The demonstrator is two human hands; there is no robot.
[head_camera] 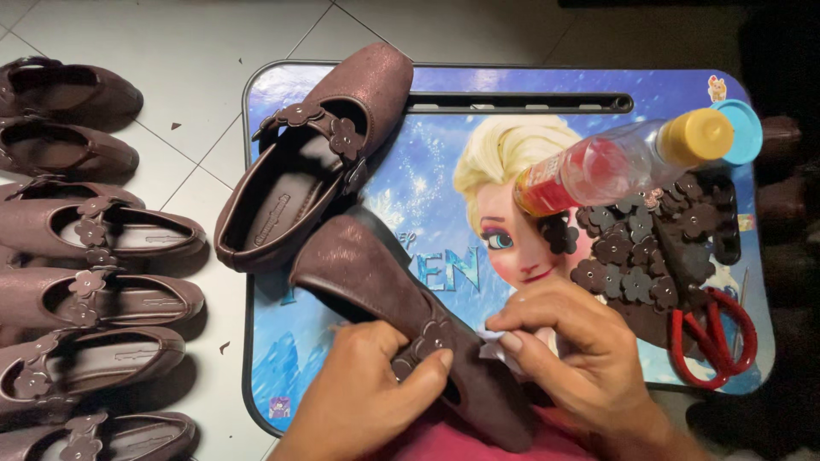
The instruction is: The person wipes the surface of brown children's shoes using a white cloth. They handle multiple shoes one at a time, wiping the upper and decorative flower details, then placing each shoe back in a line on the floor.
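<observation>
Nearest, the left hand (371, 388) curls closed around a brown shoe (401, 316) on the lap tray (444, 179), thumb pressing a flower on its strap, while the right hand (581, 350) pinches a small white scrap (495, 348) against the shoe's side. Beyond them lie red scissors (713, 337), a pile of dark flower cutouts (649, 243) and a tilted clear bottle (615, 162) holding some reddish liquid. A second shoe (312, 154) rests at the tray's far left corner; the wrists are cut off below.

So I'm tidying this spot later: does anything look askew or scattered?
The glue bottle lies on its side across the blue tray table rather than standing. Small dark scraps dot the white floor tiles. The brown flower cutouts sit in a loose heap beside red scissors.
</observation>
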